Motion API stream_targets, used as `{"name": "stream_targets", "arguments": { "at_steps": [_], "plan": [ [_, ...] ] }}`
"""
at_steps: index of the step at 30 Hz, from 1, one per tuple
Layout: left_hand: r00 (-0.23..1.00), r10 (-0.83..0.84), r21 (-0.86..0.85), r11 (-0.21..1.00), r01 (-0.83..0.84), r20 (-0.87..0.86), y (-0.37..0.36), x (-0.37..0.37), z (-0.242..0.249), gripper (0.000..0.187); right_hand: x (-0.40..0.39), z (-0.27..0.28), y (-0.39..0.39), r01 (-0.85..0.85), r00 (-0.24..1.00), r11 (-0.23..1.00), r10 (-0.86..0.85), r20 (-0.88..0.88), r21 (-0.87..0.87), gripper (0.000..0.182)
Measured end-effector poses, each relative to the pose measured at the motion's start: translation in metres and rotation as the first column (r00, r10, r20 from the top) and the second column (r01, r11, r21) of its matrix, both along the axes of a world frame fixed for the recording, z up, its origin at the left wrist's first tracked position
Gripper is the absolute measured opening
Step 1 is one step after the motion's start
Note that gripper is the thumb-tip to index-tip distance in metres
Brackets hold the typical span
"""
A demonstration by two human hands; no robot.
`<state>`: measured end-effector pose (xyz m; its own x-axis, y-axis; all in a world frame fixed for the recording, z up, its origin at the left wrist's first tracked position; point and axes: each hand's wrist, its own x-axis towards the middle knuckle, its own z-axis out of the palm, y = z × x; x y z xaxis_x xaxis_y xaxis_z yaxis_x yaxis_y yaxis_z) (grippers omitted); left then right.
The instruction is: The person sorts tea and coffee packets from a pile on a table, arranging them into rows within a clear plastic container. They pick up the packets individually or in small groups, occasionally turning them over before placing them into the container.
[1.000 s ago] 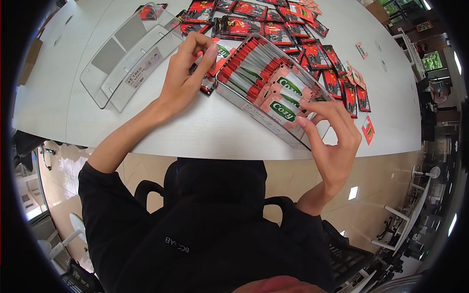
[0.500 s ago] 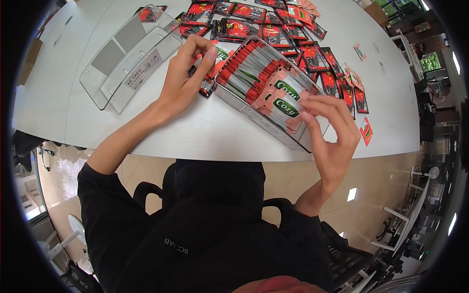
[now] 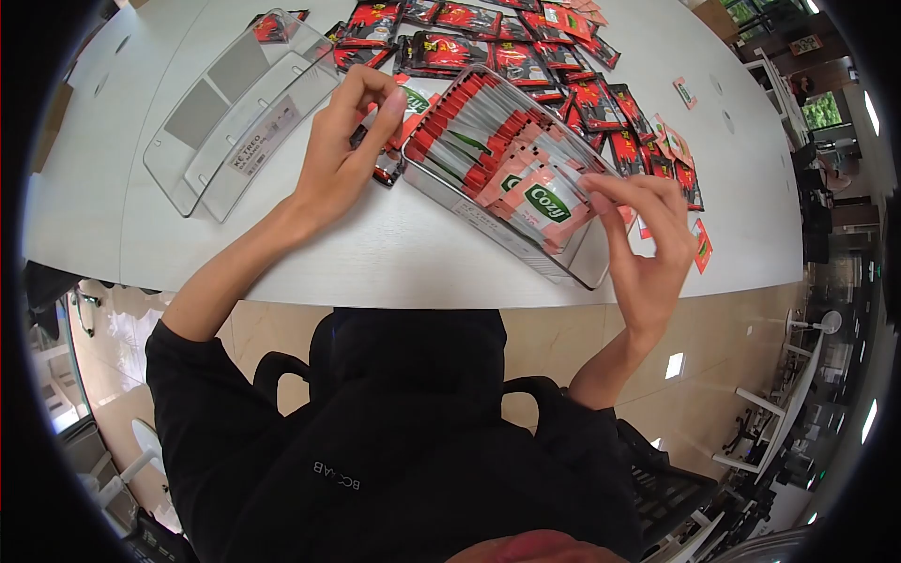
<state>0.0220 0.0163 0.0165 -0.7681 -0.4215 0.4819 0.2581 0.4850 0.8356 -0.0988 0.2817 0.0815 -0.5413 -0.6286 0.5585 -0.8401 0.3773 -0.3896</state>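
A clear plastic box (image 3: 507, 238) sits tilted across the table in front of me, packed with a row of red-and-silver sachets (image 3: 474, 122). At its right end lie pink-and-white Cozy tea sachets (image 3: 546, 203). My right hand (image 3: 648, 225) pinches the upper right corner of the front one, inside the box. Left of the box, my left hand (image 3: 349, 141) is closed, thumb against curled fingers, on another Cozy tea sachet (image 3: 419, 99) beside the box's rim. Part of that sachet is hidden by the fingers.
Many red-and-black packets (image 3: 450, 52) are spread behind the box. A second clear plastic holder (image 3: 221, 155) with a paper label stands at the left. Loose sachets (image 3: 702, 246) lie at the right, one of them farther back (image 3: 684, 92). The table's edge runs before me.
My right hand has shifted the front Cozy tea sachet in the box, which now covers more of the one behind it. My left hand keeps its pinch. The view has shifted slightly.
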Motion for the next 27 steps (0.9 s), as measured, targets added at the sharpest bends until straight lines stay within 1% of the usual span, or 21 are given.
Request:
{"name": "stream_targets", "arguments": {
  "at_steps": [2,3,5,6,7,9,10,11,13,14,16,17,19,20,22,23,25,26,27],
  "plan": [
    [1.0,0.01,0.024,1.0,-0.01,-0.017,0.0,0.0,-0.001,0.016,0.001,0.008,0.007,0.107,0.994,0.993,-0.106,0.015,-0.057,0.022],
    [1.0,0.003,0.027,1.0,-0.003,-0.018,0.001,-0.001,-0.002,0.016,0.002,0.013,0.012,0.114,0.993,0.992,-0.113,0.014,-0.054,0.022],
    [1.0,0.005,0.04,0.999,-0.004,-0.016,0.001,-0.001,-0.003,0.016,0.004,0.021,0.02,0.166,0.986,0.971,-0.166,-0.012,0.172,0.021],
    [1.0,-0.003,0.041,0.999,0.003,-0.014,0.001,-0.001,-0.003,0.016,0.005,0.022,0.02,0.195,0.981,0.948,-0.189,-0.047,0.25,0.027],
    [1.0,0.0,0.03,1.0,0.0,-0.005,0.001,-0.001,-0.003,0.016,0.006,0.021,0.019,0.202,0.979,0.947,-0.197,-0.045,0.249,0.027],
    [1.0,-0.004,0.018,1.0,0.004,0.003,-0.001,-0.001,-0.005,0.016,0.004,0.018,0.014,0.176,0.984,0.921,-0.166,-0.058,0.348,0.033],
    [1.0,0.013,-0.001,1.0,-0.013,-0.012,-0.003,-0.002,-0.008,0.016,0.004,0.014,0.012,0.167,0.986,0.91,-0.147,-0.081,0.379,0.033],
    [0.999,0.031,-0.021,0.999,-0.032,-0.027,-0.004,-0.003,-0.01,0.015,0.003,0.012,0.01,0.171,0.985,0.91,-0.151,-0.082,0.377,0.033],
    [0.999,0.035,-0.015,0.999,-0.035,-0.018,-0.003,-0.003,-0.008,0.015,0.002,0.01,0.007,0.098,0.995,0.939,-0.09,-0.041,0.329,0.029],
    [0.999,0.043,-0.008,0.999,-0.043,-0.01,-0.003,-0.002,-0.008,0.015,0.001,0.011,0.007,0.096,0.995,0.939,-0.087,-0.041,0.329,0.029],
    [0.999,0.035,-0.001,0.999,-0.035,-0.002,-0.002,-0.002,-0.006,0.015,0.001,0.011,0.007,0.124,0.991,0.971,-0.13,0.015,0.205,0.026],
    [1.0,0.023,0.005,1.0,-0.023,0.005,-0.002,-0.002,-0.006,0.015,0.0,0.009,0.006,0.124,0.991,0.971,-0.13,0.017,0.207,0.026],
    [1.0,0.027,-0.008,1.0,-0.027,0.004,-0.002,-0.002,-0.006,0.015,-0.002,0.006,0.003,0.124,0.983,0.992,-0.124,0.136,0.008,0.023],
    [0.999,0.032,-0.02,0.999,-0.032,0.0,-0.001,-0.002,-0.006,0.014,-0.002,0.005,0.0,0.126,0.982,0.992,-0.126,0.137,0.009,0.023],
    [0.999,0.032,-0.018,0.999,-0.032,-0.008,-0.002,-0.003,-0.007,0.014,0.001,0.004,-0.006,0.066,0.956,0.991,-0.029,0.291,-0.12,0.019],
    [0.999,0.034,-0.016,0.999,-0.034,-0.015,-0.002,-0.003,-0.007,0.014,0.001,0.004,-0.006,0.065,0.956,0.991,-0.028,0.292,-0.119,0.019],
    [0.999,0.034,-0.006,0.999,-0.034,-0.009,-0.002,-0.002,-0.005,0.014,0.001,0.001,-0.007,0.059,0.927,0.99,-0.007,0.376,-0.126,0.019],
    [1.0,0.03,0.003,1.0,-0.03,-0.003,-0.002,-0.002,-0.004,0.015,-0.001,-0.002,-0.007,0.058,0.927,0.99,-0.006,0.376,-0.126,0.019],
    [1.0,0.03,0.002,1.0,-0.03,-0.003,-0.002,-0.002,-0.005,0.015,-0.003,-0.005,-0.005,-0.004,0.945,1.0,0.014,0.326,-0.03,0.02]
  ]
}}
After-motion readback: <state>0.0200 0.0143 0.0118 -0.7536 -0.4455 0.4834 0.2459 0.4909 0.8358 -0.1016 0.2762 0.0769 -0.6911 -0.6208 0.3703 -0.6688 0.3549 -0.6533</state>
